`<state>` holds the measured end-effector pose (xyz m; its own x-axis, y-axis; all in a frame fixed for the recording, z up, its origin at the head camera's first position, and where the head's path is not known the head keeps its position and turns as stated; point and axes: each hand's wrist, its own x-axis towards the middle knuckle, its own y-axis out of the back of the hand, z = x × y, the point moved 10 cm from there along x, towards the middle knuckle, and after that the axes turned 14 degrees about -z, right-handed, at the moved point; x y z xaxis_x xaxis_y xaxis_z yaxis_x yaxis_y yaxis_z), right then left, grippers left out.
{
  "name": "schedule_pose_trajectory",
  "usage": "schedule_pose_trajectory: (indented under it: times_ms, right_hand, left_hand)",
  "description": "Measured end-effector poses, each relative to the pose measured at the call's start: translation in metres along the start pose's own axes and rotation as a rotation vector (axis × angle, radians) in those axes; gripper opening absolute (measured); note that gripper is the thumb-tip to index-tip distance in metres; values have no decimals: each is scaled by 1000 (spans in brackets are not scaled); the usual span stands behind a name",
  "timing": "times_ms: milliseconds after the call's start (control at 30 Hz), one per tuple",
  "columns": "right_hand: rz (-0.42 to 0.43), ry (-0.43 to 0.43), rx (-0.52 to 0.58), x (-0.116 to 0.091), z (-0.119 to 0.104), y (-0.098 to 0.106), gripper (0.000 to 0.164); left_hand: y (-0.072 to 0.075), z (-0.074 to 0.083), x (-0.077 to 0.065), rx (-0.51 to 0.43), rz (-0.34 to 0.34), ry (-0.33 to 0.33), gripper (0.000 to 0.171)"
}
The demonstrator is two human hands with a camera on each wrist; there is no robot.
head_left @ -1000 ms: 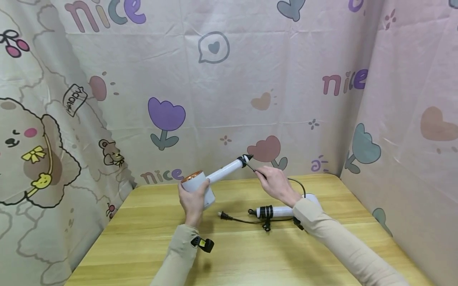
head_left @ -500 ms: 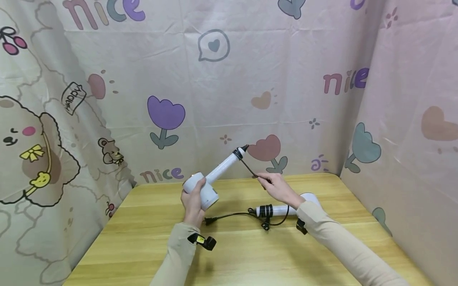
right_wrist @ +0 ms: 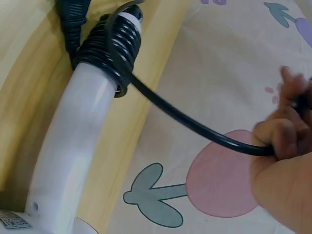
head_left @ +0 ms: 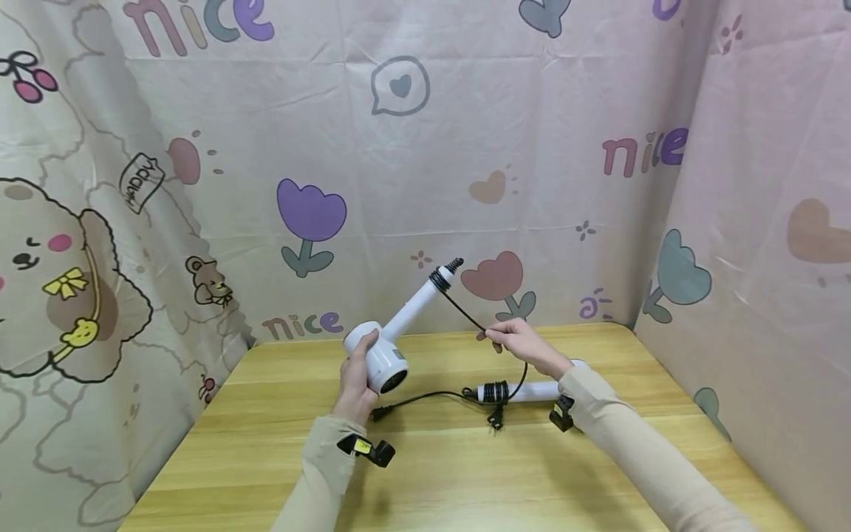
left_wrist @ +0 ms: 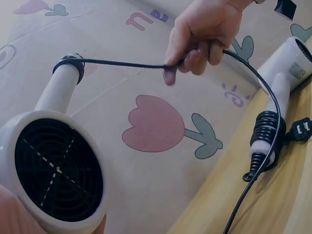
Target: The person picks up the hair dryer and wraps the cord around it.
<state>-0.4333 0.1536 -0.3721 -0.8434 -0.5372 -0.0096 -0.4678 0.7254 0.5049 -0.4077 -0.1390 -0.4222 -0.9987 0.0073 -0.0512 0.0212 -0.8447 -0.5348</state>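
My left hand (head_left: 357,380) grips a white hair dryer (head_left: 408,310) by its barrel, above the table, its handle slanting up to the right. Several turns of black cord (head_left: 439,279) circle the handle near its end. From there the power cord (left_wrist: 122,64) runs taut to my right hand (head_left: 525,346), which pinches it between curled fingers and thumb. Past the right hand, the cord's free length (right_wrist: 195,126) hangs down to the table and ends in a plug (head_left: 380,413) near the left wrist. In the left wrist view the held dryer's black intake grille (left_wrist: 59,169) faces the camera.
A second white hair dryer (head_left: 532,391) lies on the wooden table (head_left: 425,473) below the right hand. Its own cord is coiled round its handle (right_wrist: 109,51), with its plug (head_left: 495,420) sticking out in front. A printed curtain (head_left: 399,185) stands behind the table.
The held dryer has turned, its handle rising steeper and its grille coming into view. The cord between handle and right hand has grown longer. The plug has slid left across the table.
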Motion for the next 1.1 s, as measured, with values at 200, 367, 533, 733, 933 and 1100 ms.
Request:
schedule_pose_trajectory:
  times_ms: [200,367,533,733,933,1100]
  right_hand:
    - [-19,-142,50,4,19,6,31]
    - [73,-185,-2,1,21,20,32]
    - [137,-132,-57,-2,4,28,32]
    - [239,-87,-41,-4,-11,39,24]
    - [294,-61,-84,-6,-22,46,22]
    - [302,-61,-175,-7,-35,45,24]
  left_hand:
    - [-6,-7,3,-8,-92,39,50]
    - [-15,-15,3,40,-219,106,49]
    - [-23,-27,-1,117,-356,215,48]
    - [-24,-32,-4,179,-458,271,55]
    - [-15,-32,-3,309,-455,259,58]
    - [-8,-19,0,446,-392,166,60]
